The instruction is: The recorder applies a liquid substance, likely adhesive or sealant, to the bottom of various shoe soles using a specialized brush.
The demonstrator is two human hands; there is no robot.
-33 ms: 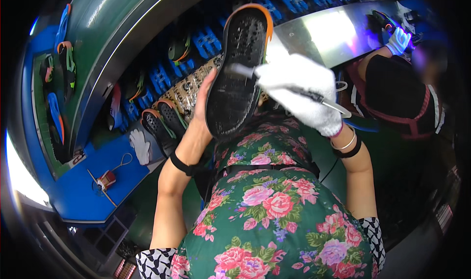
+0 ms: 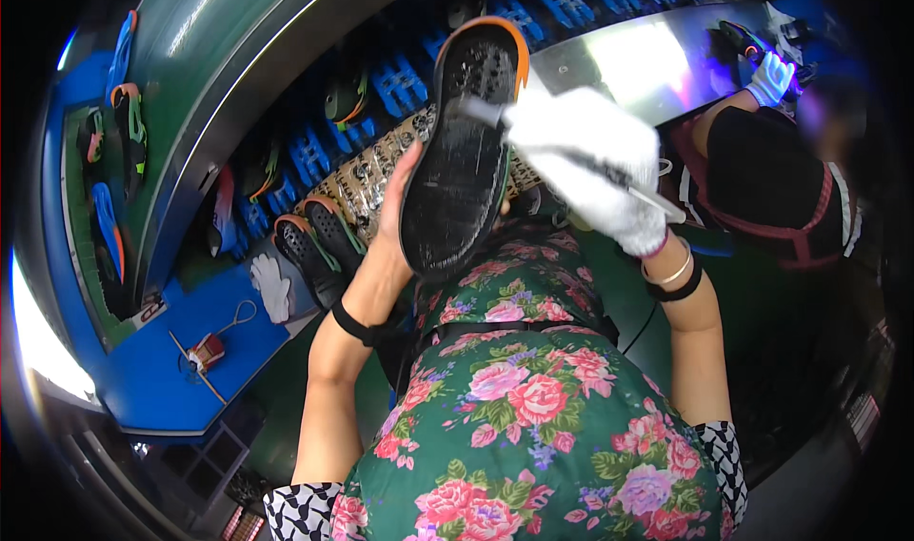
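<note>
A long black shoe sole [image 2: 452,179] with an orange rim at its far end stands tilted up in front of me. Rows of small holes mark its far half, and wet-looking streaks cover its inner face. My left hand [image 2: 392,206], bare, grips the sole along its left edge; most of the fingers are hidden behind it. In a white glove, my right hand [image 2: 595,165] is closed round a brush [image 2: 657,201] with a slim pale handle. The brush's blurred light tip [image 2: 483,112] is over the holed part of the sole; whether it touches cannot be made out.
More black soles [image 2: 309,246] lean at the left behind my left forearm. A grey glove [image 2: 272,286] lies by a blue board [image 2: 157,370]. Blue racks [image 2: 400,84] line the far conveyor. Shoe parts [image 2: 130,127] sit on the green belt. At right, a co-worker's gloved hand [image 2: 771,79] is near a shoe.
My right hand and the brush have moved up the sole, away from me and slightly right. The sole has dropped a little toward me in my left hand.
</note>
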